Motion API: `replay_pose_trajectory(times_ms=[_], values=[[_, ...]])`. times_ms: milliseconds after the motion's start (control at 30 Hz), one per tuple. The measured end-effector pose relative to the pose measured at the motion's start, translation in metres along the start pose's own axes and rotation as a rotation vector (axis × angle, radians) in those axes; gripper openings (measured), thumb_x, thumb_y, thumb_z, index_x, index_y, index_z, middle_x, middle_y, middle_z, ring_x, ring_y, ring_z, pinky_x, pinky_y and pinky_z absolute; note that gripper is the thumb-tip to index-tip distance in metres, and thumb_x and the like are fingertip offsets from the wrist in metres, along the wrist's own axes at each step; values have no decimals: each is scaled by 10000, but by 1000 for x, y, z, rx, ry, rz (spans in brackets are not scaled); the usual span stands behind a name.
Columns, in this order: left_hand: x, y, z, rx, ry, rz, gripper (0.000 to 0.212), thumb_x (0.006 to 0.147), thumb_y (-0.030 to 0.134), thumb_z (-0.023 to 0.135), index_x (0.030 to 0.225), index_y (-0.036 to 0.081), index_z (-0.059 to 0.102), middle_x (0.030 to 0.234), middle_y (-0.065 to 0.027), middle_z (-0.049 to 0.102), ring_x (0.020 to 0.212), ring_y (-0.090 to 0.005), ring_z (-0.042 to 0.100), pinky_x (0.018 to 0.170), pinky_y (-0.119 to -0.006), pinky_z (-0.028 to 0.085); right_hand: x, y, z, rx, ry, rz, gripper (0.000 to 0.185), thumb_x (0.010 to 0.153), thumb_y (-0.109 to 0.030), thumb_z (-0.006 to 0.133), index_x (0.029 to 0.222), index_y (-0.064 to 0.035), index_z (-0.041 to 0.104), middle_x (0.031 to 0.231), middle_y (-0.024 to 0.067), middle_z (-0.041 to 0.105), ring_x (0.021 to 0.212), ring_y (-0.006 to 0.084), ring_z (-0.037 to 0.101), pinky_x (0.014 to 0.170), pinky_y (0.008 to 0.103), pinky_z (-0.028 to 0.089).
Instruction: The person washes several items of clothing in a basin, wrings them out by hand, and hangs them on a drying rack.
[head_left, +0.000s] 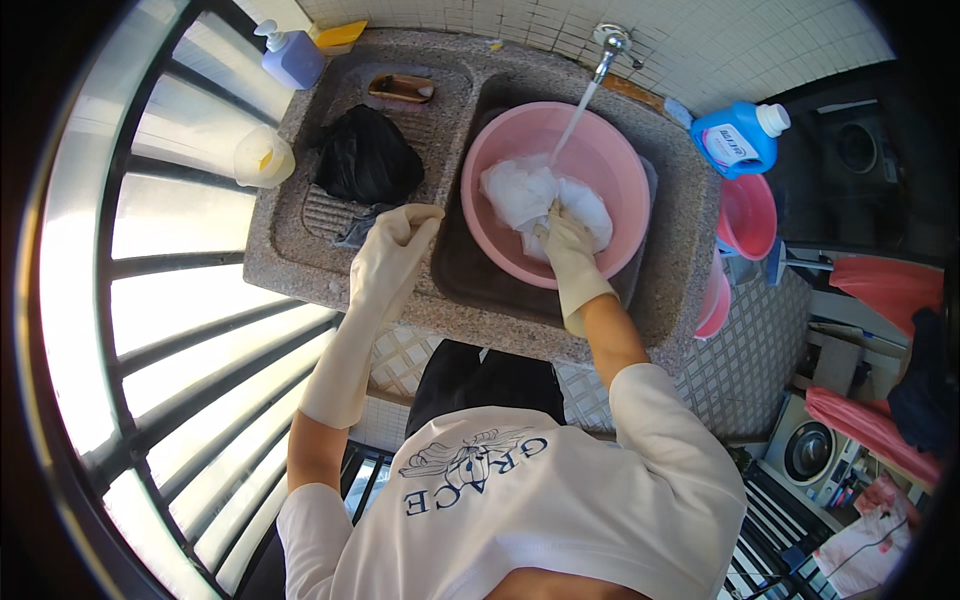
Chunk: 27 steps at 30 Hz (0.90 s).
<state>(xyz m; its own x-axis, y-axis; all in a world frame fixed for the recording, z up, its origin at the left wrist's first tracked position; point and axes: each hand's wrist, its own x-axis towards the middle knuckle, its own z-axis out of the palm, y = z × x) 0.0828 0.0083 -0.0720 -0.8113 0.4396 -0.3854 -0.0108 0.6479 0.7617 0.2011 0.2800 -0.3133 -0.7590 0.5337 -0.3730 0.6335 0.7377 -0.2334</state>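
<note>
A pink plastic basin (477, 225) stands in the right bowl of the speckled stone sink (517, 326). Water runs from the chrome faucet (613, 41) onto wet white cloth (517, 191) inside it. My right hand (568, 236), in a cream rubber glove, reaches into the basin and grips the cloth; its fingertips are partly hidden in the folds. Over the front of the sink's divider, my left hand (397, 244) wears a matching long glove. Its fingers are curled together, with nothing visible in them. Just behind it lies a small dark grey cloth (364, 227).
On the left washboard sit a bundled black cloth (367, 154) and a brush (401, 88). A pump bottle (292, 58) and a plastic cup (264, 156) line the left rim. A blue detergent bottle (739, 139) stands at the right rim, above a pink bucket (748, 217). Window bars (180, 262) flank the left side.
</note>
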Motion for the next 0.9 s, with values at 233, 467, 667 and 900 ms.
replay_pose_trajectory(times_ms=[233,467,667,900], values=[[22,-4,-8,-9,-51,3,327,982,346,634,1211,134,730,1093,-37,739,1011,-157,677,916,-301,490,-25,-14,-126,1327,-91,51,233,940,-128,706,1119,12,655,964,93,719,843,187,686,760,342,537],[62,109,40,-218,-374,435,568,935,378,707,1428,129,572,1231,-69,696,1107,-182,637,948,-333,487,-122,-74,-347,1078,272,-303,144,941,-81,679,1043,20,675,978,59,693,895,118,643,813,260,499],[101,123,82,-531,-620,283,578,911,383,749,1418,155,588,1172,-39,707,966,-160,647,767,-354,527,-177,-113,-446,1218,533,-636,165,959,-143,649,819,-55,655,741,34,674,658,140,654,629,280,513],[128,98,108,-470,-428,143,507,932,407,713,1359,148,631,1137,-43,713,952,-160,676,773,-331,539,-137,-50,-368,1348,524,-440,264,1028,-232,625,1148,-4,681,1047,28,693,957,99,650,870,253,494]])
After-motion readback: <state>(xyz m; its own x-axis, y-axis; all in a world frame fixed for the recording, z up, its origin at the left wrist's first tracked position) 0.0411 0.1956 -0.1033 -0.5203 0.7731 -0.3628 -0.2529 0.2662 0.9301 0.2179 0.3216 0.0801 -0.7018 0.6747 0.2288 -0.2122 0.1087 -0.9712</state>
